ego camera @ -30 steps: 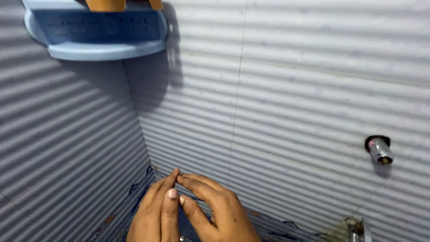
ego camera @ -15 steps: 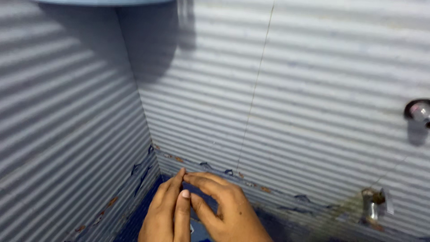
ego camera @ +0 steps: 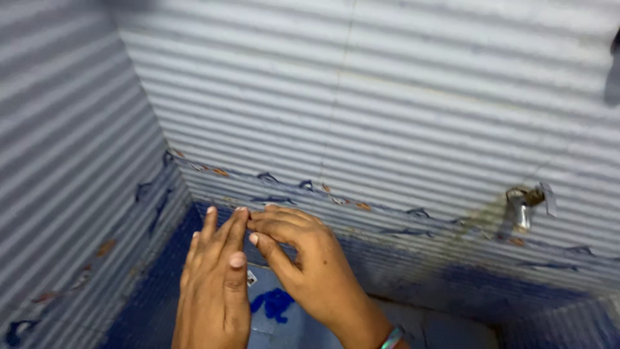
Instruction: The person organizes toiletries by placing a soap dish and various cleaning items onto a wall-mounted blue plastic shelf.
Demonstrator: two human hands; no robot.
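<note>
My left hand (ego camera: 213, 284) is raised with its fingers straight and close together, back of the hand toward me. My right hand (ego camera: 310, 265) lies against it, its fingertips touching the left fingertips and its thumb pressing toward the left palm. Neither hand visibly holds an object. A bangle shows at my right wrist (ego camera: 392, 337). Both hands hover in front of a tiled corner.
Ribbed grey wall tiles (ego camera: 387, 97) meet in a corner at the left. A decorated blue border strip (ego camera: 290, 190) runs along the wall above dark blue tiles. A small metal tap (ego camera: 522, 205) sticks out at right. A pale floor with a blue mark (ego camera: 274, 304) lies below.
The view has tilted downward; the blue corner shelf and upper tap left the frame, and the lower tap and floor came in. My hands stay pressed together, fingertips touching.
</note>
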